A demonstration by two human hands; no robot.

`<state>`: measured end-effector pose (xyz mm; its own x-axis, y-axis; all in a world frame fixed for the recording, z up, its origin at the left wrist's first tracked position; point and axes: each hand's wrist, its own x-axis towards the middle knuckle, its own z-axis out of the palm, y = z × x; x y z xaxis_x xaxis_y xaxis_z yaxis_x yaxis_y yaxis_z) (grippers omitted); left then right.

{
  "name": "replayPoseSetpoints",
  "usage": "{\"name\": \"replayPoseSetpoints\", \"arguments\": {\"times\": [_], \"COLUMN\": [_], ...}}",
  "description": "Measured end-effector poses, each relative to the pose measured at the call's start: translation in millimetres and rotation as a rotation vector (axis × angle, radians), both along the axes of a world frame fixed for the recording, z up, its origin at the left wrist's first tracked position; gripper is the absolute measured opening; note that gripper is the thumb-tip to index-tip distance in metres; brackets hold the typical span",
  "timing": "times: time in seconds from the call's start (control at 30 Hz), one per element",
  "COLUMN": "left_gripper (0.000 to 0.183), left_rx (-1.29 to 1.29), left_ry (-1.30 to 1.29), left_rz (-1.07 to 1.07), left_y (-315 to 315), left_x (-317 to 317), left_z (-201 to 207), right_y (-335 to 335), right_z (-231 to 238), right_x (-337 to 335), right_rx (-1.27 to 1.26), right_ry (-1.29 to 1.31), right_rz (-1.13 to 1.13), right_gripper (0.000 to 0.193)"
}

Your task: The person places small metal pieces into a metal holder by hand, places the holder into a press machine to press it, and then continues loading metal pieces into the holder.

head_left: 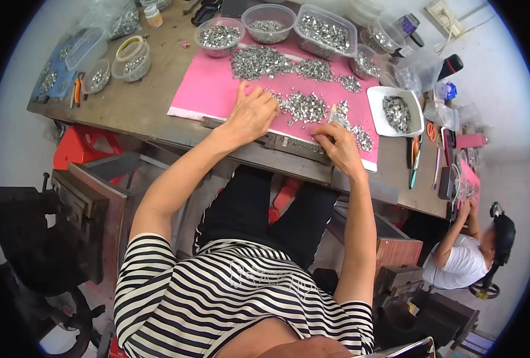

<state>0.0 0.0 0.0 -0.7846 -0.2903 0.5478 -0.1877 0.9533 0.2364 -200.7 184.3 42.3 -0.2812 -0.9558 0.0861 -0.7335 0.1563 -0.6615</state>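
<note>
A pink cloth [202, 89] on the workbench bears heaps of small shiny metal pieces, a large far heap [259, 62] and a nearer heap [304, 107]. My left hand [253, 113] rests at the left side of the nearer heap, fingers curled down toward the cloth. My right hand [336, 144] is by the right end of a narrow metal plate [301, 145] at the bench's front edge, thumb and forefinger drawn together. Whatever sits in either hand's fingertips is too small or hidden. Beside the right hand lies another small heap [361, 138].
Plastic tubs of metal pieces [219, 37] line the cloth's far edge. To the right are a white dish [420, 119], pliers and small tools [416, 158]. A co-worker [468, 253] sits farther right. A red stool [77, 146] and a vise [77, 215] stand at left.
</note>
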Motion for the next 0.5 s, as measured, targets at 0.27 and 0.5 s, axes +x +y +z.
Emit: {"name": "replayPoseSetpoints", "arguments": {"times": [0.27, 0.5], "left_gripper": [0.005, 0.011], "left_rx": [0.188, 0.154], "left_ry": [0.125, 0.127], "left_rz": [-0.217, -0.252], "left_y": [53.7, 65.4], "left_x": [-10.5, -18.4], "left_z": [6.1, 0.1], "right_y": [-4.0, -1.7], "right_z": [1.4, -5.3], "right_x": [-8.0, 0.0], "right_rx": [-0.008, -0.106], "right_ry": [0.053, 0.068], "right_rz": [0.142, 0.100], "right_gripper": [0.009, 0.008]}}
